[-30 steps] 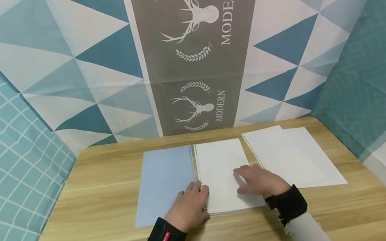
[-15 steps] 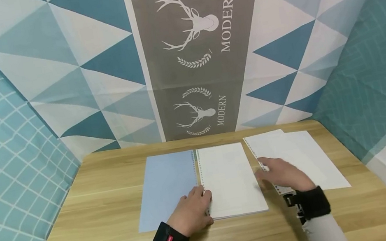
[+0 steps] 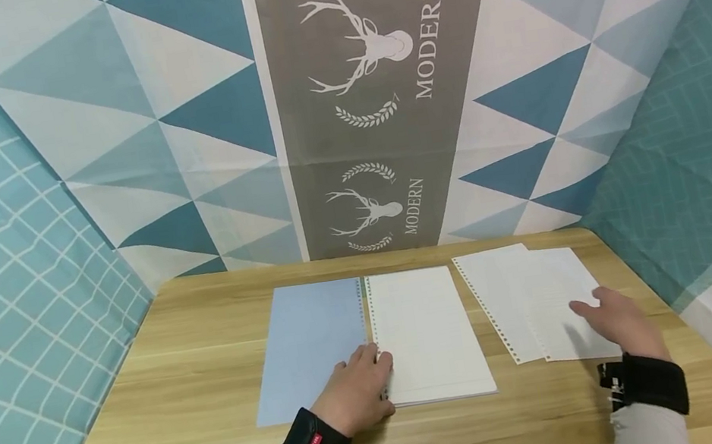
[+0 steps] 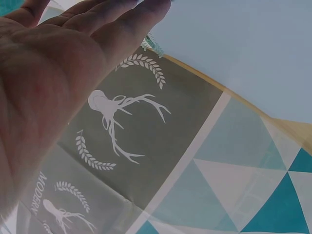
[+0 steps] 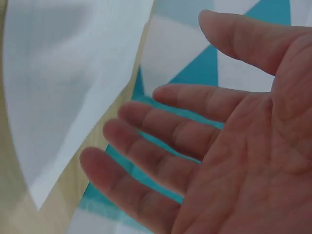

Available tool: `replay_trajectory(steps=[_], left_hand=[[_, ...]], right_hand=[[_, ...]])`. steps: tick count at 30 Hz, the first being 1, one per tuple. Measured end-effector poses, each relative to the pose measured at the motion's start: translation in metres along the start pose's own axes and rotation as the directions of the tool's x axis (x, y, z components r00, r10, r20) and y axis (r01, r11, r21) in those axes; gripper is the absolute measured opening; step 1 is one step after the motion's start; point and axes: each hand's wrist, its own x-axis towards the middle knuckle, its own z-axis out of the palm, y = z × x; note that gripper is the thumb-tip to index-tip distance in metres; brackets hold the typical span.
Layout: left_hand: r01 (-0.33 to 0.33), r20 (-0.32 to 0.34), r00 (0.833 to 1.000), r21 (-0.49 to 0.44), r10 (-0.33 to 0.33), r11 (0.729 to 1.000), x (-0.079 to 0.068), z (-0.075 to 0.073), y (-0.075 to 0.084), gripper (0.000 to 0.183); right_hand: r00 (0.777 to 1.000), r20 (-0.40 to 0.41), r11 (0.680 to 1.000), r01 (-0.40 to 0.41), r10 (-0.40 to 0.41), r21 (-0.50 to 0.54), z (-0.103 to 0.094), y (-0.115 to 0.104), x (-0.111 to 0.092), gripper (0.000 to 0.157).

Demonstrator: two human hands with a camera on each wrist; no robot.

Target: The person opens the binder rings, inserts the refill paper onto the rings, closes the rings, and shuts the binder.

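Observation:
A notebook lies spread on the wooden table, its blue cover (image 3: 314, 336) at the left and a stack of white punched pages (image 3: 431, 333) at the right. My left hand (image 3: 356, 391) rests over the line of holes between them, fingers relaxed. Two loose white sheets lie to the right: the left sheet (image 3: 495, 301) is tilted and overlaps the right sheet (image 3: 563, 291). My right hand (image 3: 623, 324) hovers at the right sheet's lower right edge, holding nothing. In the right wrist view its fingers (image 5: 141, 170) are spread, with the sheet (image 5: 63, 97) beyond them.
The wooden table (image 3: 169, 403) ends at a patterned cloth backdrop (image 3: 367, 113) with deer prints. A teal checked cloth (image 3: 3, 267) hangs at the left and a green cloth (image 3: 704, 101) at the right.
My right hand has left the white pages and moved rightward across the loose sheets to the right sheet's far edge. The left hand has stayed at the notebook's middle.

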Motion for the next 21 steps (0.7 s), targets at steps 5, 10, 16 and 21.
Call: replay_trajectory(steps=[5, 10, 16, 21], left_hand=[[-0.001, -0.007, 1.000, 0.005, 0.001, 1.000, 0.000, 0.001, 0.000, 0.053], [0.003, -0.012, 1.000, 0.015, -0.003, 1.000, 0.001, 0.003, -0.001, 0.054], [-0.001, -0.021, 1.000, 0.008, 0.001, 1.000, 0.001, 0.001, -0.002, 0.053], [-0.006, -0.029, 1.000, -0.002, 0.006, 1.000, 0.000, 0.002, -0.001, 0.052]], right_hand=[[0.986, -0.051, 0.987, -0.161, 0.160, -0.005, 0.002, 0.017, -0.002, 0.082], [0.939, -0.121, 0.946, -0.321, 0.323, 0.032, 0.015, 0.027, 0.002, 0.072], [0.914, -0.141, 0.924, -0.382, 0.381, 0.026, 0.026, 0.035, 0.010, 0.076], [0.911, -0.157, 0.925, -0.375, 0.381, 0.064, 0.028, 0.037, 0.014, 0.075]])
